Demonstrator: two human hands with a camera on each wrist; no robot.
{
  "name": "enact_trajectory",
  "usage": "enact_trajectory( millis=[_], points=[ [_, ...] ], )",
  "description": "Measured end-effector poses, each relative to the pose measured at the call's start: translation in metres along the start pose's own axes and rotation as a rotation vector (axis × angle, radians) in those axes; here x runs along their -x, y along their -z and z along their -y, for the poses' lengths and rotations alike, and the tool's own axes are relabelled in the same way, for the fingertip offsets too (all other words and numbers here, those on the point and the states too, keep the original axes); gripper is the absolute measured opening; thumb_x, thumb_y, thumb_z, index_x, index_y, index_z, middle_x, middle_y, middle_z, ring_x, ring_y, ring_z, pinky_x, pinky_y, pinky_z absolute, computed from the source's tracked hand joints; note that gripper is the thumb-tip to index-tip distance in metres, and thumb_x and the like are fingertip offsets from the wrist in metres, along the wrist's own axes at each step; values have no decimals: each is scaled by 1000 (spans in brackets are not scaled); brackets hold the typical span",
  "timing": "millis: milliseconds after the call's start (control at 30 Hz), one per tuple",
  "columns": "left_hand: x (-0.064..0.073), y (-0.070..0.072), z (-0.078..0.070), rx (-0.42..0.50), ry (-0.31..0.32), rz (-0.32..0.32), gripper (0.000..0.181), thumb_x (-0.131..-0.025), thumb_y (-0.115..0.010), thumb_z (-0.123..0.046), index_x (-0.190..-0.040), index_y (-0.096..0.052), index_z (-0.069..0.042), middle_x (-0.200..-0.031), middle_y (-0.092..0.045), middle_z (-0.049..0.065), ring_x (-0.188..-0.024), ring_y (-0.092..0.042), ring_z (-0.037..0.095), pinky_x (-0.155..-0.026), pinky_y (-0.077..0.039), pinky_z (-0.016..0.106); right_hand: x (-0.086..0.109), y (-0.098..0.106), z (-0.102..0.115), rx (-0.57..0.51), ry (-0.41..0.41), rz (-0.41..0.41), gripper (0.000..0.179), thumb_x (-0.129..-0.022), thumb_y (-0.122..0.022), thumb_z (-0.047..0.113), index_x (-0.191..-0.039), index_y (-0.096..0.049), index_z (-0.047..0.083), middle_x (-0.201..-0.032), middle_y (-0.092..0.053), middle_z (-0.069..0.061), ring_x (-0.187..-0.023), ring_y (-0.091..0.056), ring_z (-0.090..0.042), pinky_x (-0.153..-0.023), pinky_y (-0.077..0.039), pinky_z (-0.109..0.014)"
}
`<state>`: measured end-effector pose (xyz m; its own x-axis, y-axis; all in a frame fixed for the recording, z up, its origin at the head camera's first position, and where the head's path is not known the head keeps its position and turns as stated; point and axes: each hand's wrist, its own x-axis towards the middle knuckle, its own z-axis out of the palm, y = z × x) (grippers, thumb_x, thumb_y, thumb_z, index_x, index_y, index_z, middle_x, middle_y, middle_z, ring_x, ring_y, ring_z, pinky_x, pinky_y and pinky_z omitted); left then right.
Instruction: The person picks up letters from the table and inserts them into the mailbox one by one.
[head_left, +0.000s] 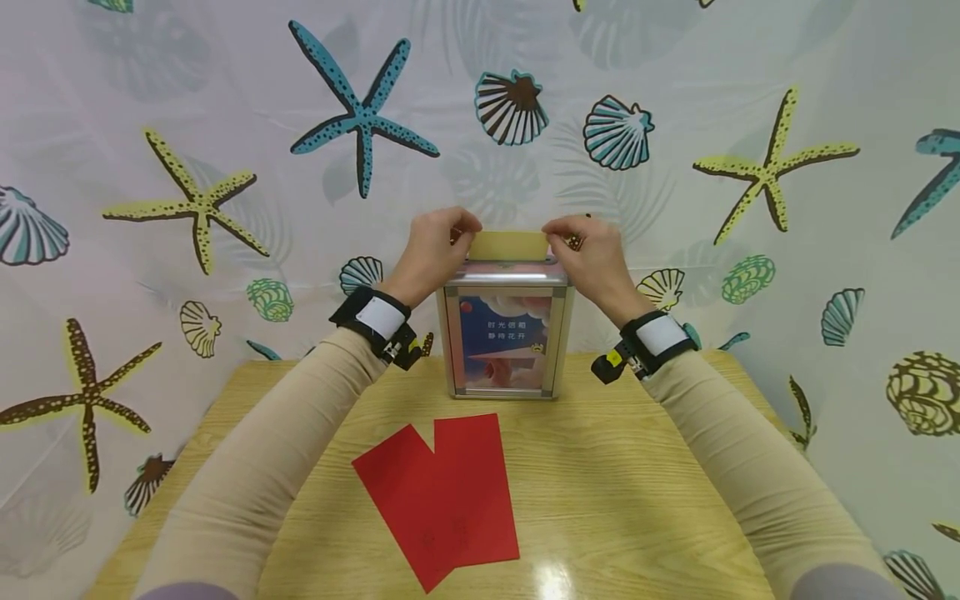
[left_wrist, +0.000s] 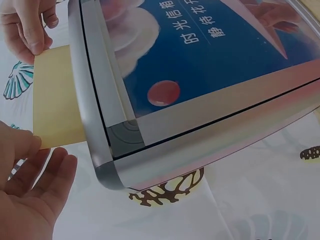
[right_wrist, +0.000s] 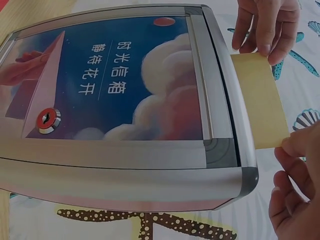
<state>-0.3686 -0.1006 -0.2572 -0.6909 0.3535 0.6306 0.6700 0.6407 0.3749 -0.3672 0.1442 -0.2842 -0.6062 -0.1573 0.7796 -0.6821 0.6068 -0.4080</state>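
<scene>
- Fingers of the left hand (head_left: 441, 240) are pinched on the upper left corner of a yellow paper (head_left: 510, 245).
- The upper right corner is held likewise between the thumb and fingers of the right hand (head_left: 592, 252).
- The yellow paper is stretched upright between both sets of fingers, its lower end hidden at the top of a metal-framed box (head_left: 504, 337).
- Directly below the fingers, a printed picture is framed on the box's front, where a lock (right_wrist: 48, 120) is fitted.
- Farther below the fingers, two overlapping red papers (head_left: 476, 492) are laid on a wooden counter (head_left: 622, 492).
- Behind the fingers, a white cloth (head_left: 660, 50) is patterned with starfish and shells.
</scene>
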Motion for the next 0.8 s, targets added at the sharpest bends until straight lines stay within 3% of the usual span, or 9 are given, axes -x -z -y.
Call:
enact_trajectory(
  millis=[300, 600, 800],
  points=[
    [1, -4, 6, -30, 20, 54, 15, -96, -56, -4, -106, -68, -2, -102, -70, 13, -90, -63, 21, -80, -54, 37, 0, -1, -3, 24, -17, 100, 14, -91, -61, 6, -99, -74, 5, -95, -73, -12, -85, -64, -22, -77, -54, -47],
    [0, -6, 8, -67, 47, 112, 18, -97, -54, -6, -106, -70, -3, -104, -71, 12, -91, -64, 19, -81, -55, 37, -3, 0, 0, 93, -9, 185, 14, -93, -62, 7, -100, -74, 3, -101, -73, -13, -97, -65, -25, -85, -53, -45],
    [-1, -8, 11, -76, 24, 169, 18, -96, -56, -3, -104, -72, -2, -105, -71, 13, -91, -64, 21, -79, -55, 38, -5, 0, 2, 132, -23, 268, 15, -91, -61, 4, -99, -74, 1, -103, -72, -16, -98, -64, -28, -87, -52, -46]
  ],
)
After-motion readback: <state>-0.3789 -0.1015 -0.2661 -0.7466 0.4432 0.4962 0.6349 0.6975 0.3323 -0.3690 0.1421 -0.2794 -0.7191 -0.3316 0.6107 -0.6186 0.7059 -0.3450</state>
